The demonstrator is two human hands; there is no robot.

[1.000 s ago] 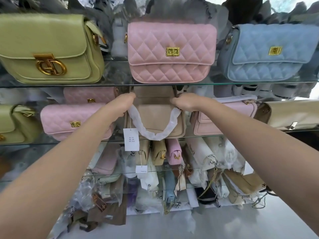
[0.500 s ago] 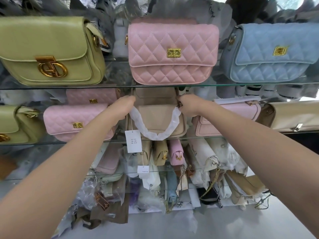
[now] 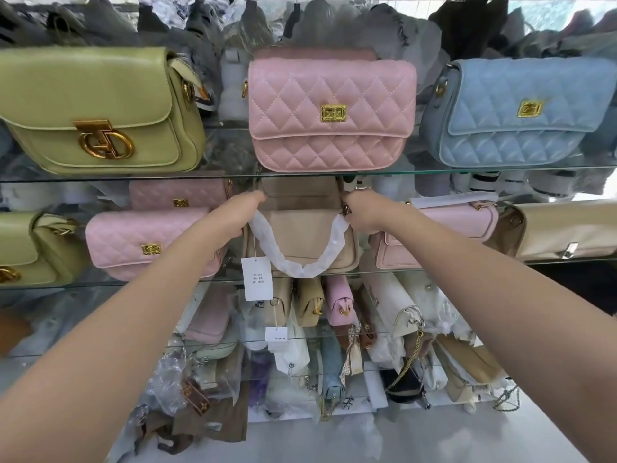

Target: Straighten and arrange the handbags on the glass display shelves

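Beige handbag [image 3: 300, 237] on glass shelf [image 3: 450, 265], between both grips: left hand [image 3: 238, 212], right hand [image 3: 365, 212] holding its upper ends.

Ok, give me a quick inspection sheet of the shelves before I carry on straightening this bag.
Surface: glass shelves, stacked tiers, top and middle each holding a row of bags.
Job's things: beige bag upright mid-row on the middle shelf, wrapped handle and price tag hanging down its front; pink quilted bag, green bag and blue bag above.
Clutter: wrapped bags and loose plastic crammed on the lower shelves.
Grippers: left hand and right hand grip the beige bag's top corners.
Cables: nothing seen.
Surroundings: pale floor below the shelves.
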